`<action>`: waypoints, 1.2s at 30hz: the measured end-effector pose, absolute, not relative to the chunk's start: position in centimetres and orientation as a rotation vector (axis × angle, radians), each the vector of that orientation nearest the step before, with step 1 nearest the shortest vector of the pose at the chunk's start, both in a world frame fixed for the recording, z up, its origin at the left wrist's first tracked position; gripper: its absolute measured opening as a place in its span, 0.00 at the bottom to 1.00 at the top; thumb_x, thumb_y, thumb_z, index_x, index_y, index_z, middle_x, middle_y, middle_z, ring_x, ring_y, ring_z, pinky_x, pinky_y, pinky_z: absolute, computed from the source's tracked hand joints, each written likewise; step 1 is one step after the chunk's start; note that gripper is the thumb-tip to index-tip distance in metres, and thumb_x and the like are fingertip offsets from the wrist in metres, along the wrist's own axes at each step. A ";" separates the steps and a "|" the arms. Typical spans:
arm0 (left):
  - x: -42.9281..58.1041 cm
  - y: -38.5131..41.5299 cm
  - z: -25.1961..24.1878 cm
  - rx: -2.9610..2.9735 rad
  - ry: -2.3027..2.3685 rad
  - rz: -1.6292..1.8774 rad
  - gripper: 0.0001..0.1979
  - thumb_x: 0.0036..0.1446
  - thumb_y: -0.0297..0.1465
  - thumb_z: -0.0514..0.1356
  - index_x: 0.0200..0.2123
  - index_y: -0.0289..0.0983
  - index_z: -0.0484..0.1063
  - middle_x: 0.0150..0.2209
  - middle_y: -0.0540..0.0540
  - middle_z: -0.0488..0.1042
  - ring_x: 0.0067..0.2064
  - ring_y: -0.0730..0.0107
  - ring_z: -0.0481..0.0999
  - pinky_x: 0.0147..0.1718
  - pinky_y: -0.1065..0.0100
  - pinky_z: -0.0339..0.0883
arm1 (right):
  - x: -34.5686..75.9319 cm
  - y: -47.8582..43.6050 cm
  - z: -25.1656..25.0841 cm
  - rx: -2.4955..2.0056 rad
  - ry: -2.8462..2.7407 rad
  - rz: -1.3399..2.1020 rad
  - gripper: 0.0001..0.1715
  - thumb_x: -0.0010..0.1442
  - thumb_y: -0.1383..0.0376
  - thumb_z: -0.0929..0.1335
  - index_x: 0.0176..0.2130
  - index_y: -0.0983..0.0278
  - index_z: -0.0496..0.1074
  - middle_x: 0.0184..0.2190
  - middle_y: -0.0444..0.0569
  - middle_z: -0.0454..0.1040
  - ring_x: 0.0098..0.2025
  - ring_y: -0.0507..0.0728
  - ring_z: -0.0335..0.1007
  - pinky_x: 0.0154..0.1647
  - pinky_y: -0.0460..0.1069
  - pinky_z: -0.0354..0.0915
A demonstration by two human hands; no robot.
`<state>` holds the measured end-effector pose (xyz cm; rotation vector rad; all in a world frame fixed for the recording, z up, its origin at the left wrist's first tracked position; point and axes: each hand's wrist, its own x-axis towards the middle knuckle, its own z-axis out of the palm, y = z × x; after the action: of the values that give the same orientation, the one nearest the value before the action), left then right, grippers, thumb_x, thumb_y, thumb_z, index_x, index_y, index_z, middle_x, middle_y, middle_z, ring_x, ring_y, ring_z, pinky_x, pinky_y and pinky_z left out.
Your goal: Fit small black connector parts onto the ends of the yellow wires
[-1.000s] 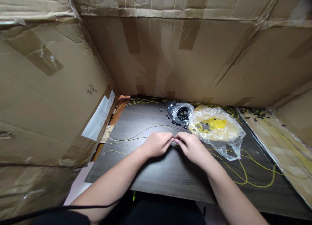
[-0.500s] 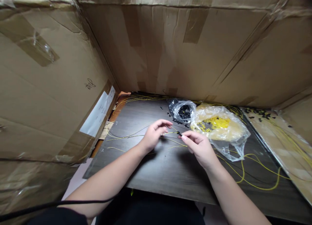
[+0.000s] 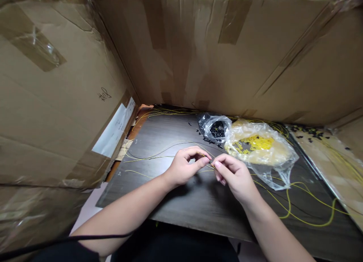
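My left hand (image 3: 188, 164) is closed in a pinch, thumb against fingers, at a small black part (image 3: 210, 162) that its fingertips mostly cover. Directly to the right, touching or nearly touching those fingertips, my right hand (image 3: 231, 173) pinches a thin yellow wire (image 3: 213, 166) between thumb and index finger. Both hands are held just above the dark tabletop (image 3: 187, 205). More thin yellow and black wires run under and past the hands; a long black wire (image 3: 159, 154) curves away to the left.
Beyond my hands lie a clear bag of small black parts (image 3: 217, 130) and a larger clear bag of small yellow parts (image 3: 258, 143). Loose black pieces (image 3: 208, 140) are scattered beside them. Cardboard walls (image 3: 181, 65) enclose the back and sides. Yellow wires (image 3: 314, 225) loop at the right.
My left hand has moved right and closed its fingers at the black part, which my right hand held before. The hands now meet, and the view has shifted slightly.
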<state>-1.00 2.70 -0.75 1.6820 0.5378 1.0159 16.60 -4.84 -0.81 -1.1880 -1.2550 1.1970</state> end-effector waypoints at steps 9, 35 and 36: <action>-1.2 2.4 -0.2 1.654 0.465 0.908 0.15 0.62 0.37 0.63 0.29 0.31 0.74 0.29 0.46 0.73 0.32 0.73 0.71 0.35 0.70 0.65 | 17.3 -5.2 -0.2 -1.075 -1.367 1.459 0.16 0.63 0.54 0.71 0.35 0.65 0.76 0.23 0.44 0.71 0.23 0.49 0.64 0.25 0.44 0.61; -2.0 4.0 -0.8 1.405 0.321 0.475 0.23 0.53 0.48 0.68 0.30 0.30 0.74 0.27 0.48 0.71 0.27 0.78 0.65 0.27 0.73 0.59 | 17.8 -5.3 0.3 -0.925 -1.441 1.583 0.15 0.65 0.56 0.70 0.33 0.64 0.71 0.29 0.46 0.73 0.27 0.50 0.65 0.29 0.46 0.63; -2.0 4.0 -0.8 1.404 0.315 0.491 0.23 0.53 0.47 0.69 0.29 0.30 0.74 0.27 0.48 0.71 0.27 0.77 0.65 0.28 0.73 0.59 | 17.8 -5.4 0.4 -0.922 -1.464 1.576 0.14 0.65 0.56 0.70 0.34 0.64 0.72 0.29 0.46 0.73 0.28 0.50 0.66 0.30 0.46 0.63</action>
<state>-1.96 3.99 -0.81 1.4039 0.3152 0.4906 17.75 -5.36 0.40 -0.9223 -1.4635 1.5758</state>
